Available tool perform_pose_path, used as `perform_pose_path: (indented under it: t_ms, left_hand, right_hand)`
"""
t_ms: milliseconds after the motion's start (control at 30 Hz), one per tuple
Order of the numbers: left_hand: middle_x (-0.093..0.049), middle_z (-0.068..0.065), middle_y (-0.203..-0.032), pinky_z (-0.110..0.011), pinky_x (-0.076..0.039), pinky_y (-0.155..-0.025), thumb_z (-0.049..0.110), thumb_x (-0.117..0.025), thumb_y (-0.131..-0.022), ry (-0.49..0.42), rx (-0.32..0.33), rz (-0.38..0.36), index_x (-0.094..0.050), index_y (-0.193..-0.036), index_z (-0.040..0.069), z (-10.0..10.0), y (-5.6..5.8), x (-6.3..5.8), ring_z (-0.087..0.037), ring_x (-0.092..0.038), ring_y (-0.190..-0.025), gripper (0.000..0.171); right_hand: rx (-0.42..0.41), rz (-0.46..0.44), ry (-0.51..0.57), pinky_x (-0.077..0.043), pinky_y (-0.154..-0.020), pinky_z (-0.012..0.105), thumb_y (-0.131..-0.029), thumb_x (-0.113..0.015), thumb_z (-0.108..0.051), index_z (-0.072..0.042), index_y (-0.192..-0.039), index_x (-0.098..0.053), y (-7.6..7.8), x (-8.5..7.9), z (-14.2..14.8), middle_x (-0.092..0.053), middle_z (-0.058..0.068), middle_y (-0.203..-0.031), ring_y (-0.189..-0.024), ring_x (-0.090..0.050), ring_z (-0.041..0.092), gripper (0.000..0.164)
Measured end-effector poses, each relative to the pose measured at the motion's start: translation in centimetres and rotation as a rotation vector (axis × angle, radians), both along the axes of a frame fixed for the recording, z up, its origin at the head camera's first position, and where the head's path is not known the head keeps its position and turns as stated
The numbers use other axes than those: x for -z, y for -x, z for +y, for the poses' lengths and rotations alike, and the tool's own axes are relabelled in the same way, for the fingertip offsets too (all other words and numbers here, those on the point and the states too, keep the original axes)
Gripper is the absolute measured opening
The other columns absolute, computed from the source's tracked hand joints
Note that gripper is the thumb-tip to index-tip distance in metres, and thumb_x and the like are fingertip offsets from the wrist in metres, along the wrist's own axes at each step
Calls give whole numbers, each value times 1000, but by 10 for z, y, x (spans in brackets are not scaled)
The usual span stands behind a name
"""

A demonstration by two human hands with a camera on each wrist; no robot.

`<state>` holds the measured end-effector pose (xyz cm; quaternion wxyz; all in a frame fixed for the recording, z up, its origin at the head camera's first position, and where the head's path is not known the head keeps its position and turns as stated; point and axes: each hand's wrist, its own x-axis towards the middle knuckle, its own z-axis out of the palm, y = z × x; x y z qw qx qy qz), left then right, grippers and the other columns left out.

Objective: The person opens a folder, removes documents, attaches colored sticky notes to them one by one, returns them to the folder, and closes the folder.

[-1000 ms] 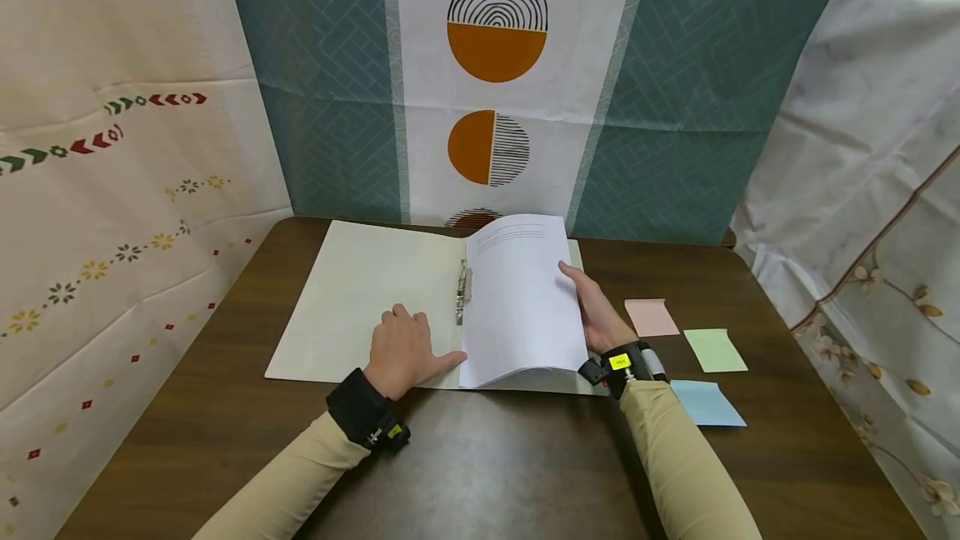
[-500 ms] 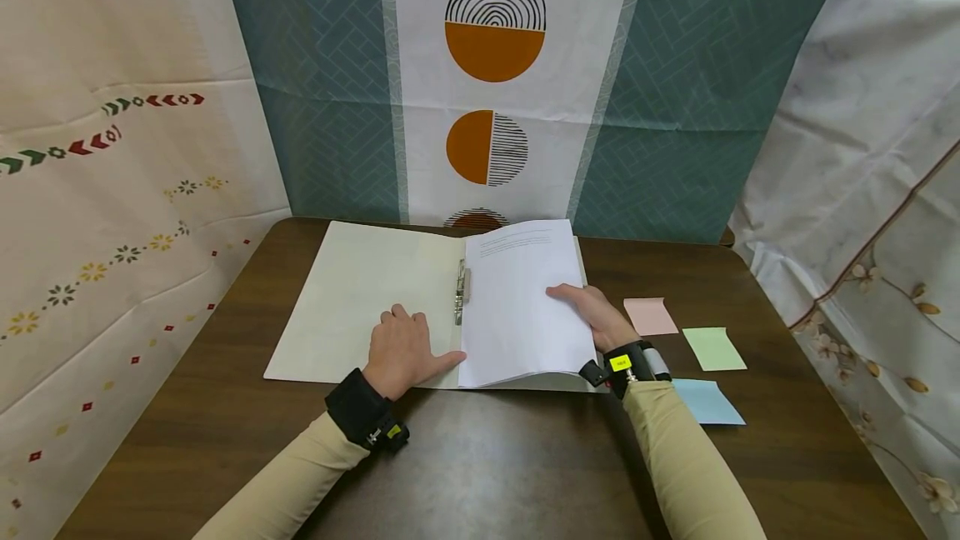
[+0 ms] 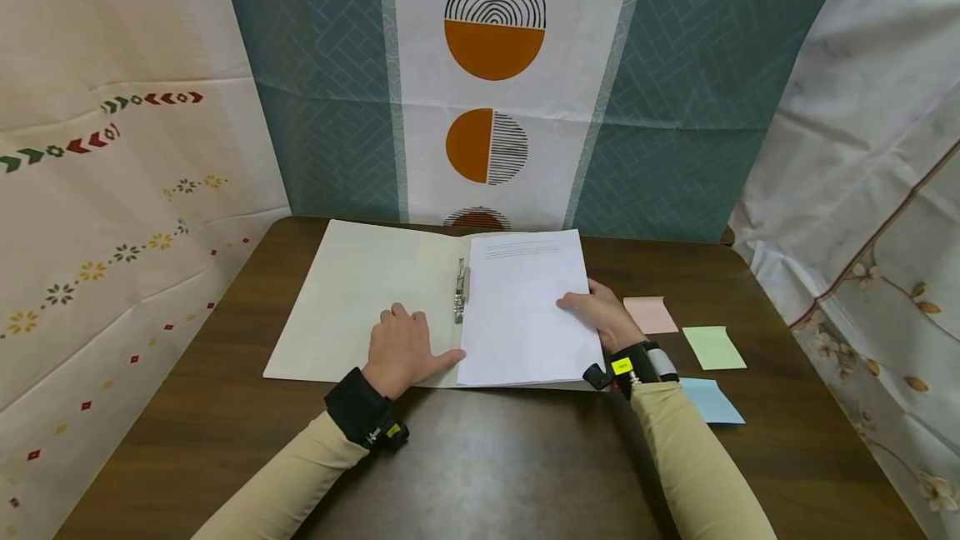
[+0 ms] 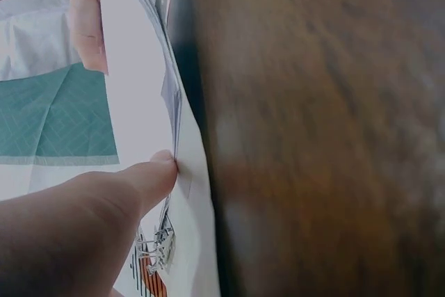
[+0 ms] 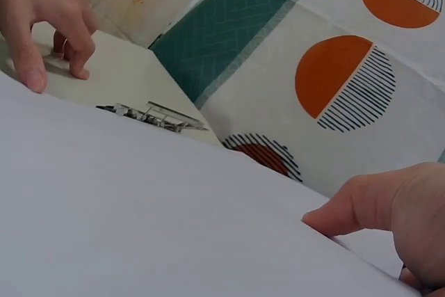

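An off-white folder (image 3: 360,298) lies spread flat on the table, with a metal clip (image 3: 460,290) along its middle. On its right side sits a stack of white paper (image 3: 525,315), a few printed lines near the top of the upper sheet. My right hand (image 3: 602,317) pinches the stack's right edge, thumb on top and fingers underneath, mostly hidden. My left hand (image 3: 401,352) rests on the folder's left cover; its thumb reaches out to the paper's lower left corner. In the left wrist view the thumb (image 4: 149,179) touches the edges of the sheets.
Right of the folder lie a pink sticky note (image 3: 650,316), a green sticky note (image 3: 714,347) and a blue sticky note (image 3: 711,401), partly behind the right wrist. The brown table (image 3: 495,465) ends at hanging patterned cloths at the back and sides.
The raised right side of the paper has come down and lies flatter over the folder. My right hand has moved slightly right along with it. The left hand stays in place.
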<state>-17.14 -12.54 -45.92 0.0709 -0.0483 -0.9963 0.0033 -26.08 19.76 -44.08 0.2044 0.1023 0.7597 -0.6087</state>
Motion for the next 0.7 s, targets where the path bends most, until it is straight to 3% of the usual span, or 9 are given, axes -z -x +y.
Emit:
perform_pose_path:
  t_ms: [133,300,400,600,700]
  left_hand:
    - [-58,-19,-78,-31,-40,-52,85,-76,-85,10,7,10,-71,-91,-3,-1,-1,-1,-24,-50,-66,88]
    - [-60,-20,-81,-32,-41,-53,84,-75,-86,-1,5,-15,-73,-95,-4,1,0,0,-25,-52,-67,88]
    - [-61,-21,-83,-33,-43,-54,86,-72,-87,-7,-5,-47,-74,-98,-3,1,2,0,-26,-53,-69,90]
    - [-61,-23,-89,-38,-51,-60,90,-70,-86,-28,-38,-120,-73,-102,-2,-4,6,-2,-28,-55,-74,94]
    - [-62,-24,-92,-40,-54,-63,90,-72,-85,-38,-58,-150,-73,-104,-3,-8,8,-4,-29,-56,-77,94]
  right_hand:
    - [-11,23,-37,-59,-87,31,-106,-67,-17,-5,-175,-31,0,2,-1,-55,26,-162,-117,-67,27,79]
    - [-6,18,-74,-58,-86,29,-107,-66,-18,-4,-174,-32,0,6,2,-53,26,-166,-119,-67,29,77]
    - [-2,30,-61,-60,-88,30,-106,-66,-16,-3,-174,-33,-1,8,4,-53,26,-166,-120,-69,30,76]
    - [13,44,-73,-54,-107,40,-105,-66,-16,-3,-176,-30,-4,6,12,-42,26,-177,-138,-58,35,80]
    - [28,32,-78,-56,-105,38,-107,-65,-18,-5,-177,-30,-5,3,17,-41,24,-178,-138,-59,35,79]
